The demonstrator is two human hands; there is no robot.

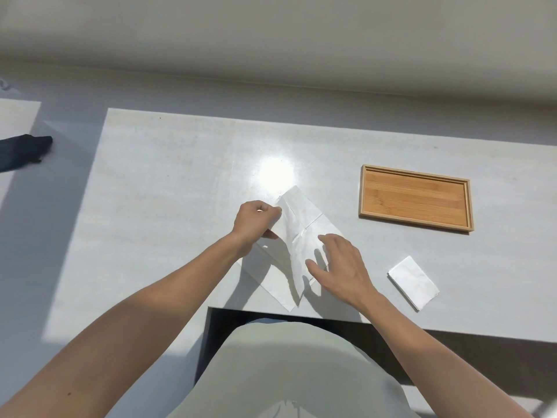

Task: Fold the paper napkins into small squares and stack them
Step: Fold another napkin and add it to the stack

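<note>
Right now the left hand (pixel 254 220) pinches the far edge of a part-unfolded napkin (pixel 297 236) lying on the white table (pixel 168 188), while the right hand (pixel 340 267), fingers spread and relaxed, rests flat on the sheet's near side. Thin and limp, that paper should crease easily and tear if tugged, so corners and edges look the best places to hold. Just right of the flat hand lies one folded napkin stack (pixel 413 282); beyond it sits one wooden tray (pixel 468 203). I count one open sheet.
</note>
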